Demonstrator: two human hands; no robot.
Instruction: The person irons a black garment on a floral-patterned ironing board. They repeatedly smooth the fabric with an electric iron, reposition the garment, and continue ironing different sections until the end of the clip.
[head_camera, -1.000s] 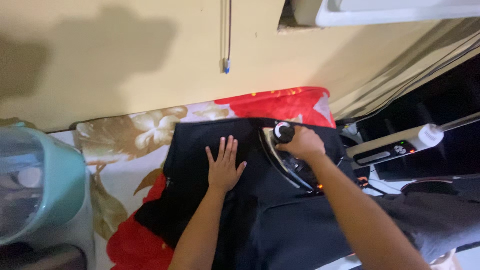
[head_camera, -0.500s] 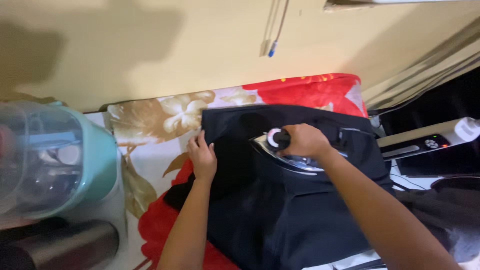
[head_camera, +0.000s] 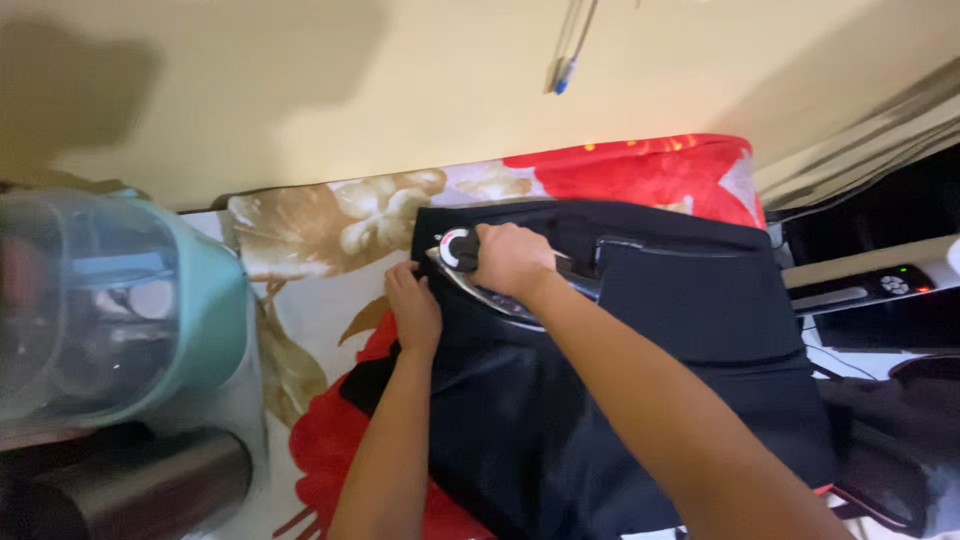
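Head view | right hand (head_camera: 512, 258) grasps iron (head_camera: 490, 280) handle, iron on black garment (head_camera: 650, 340) at 12 o'clock of centre | left hand (head_camera: 412, 308) grips garment edge at 9 o'clock of iron | floral cloth (head_camera: 310, 230) beneath

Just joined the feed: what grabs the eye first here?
The right hand grips an iron pressed on a black garment at centre, the left hand holding the garment's left edge. Beneath lies a red floral cloth; a teal container sits far left.
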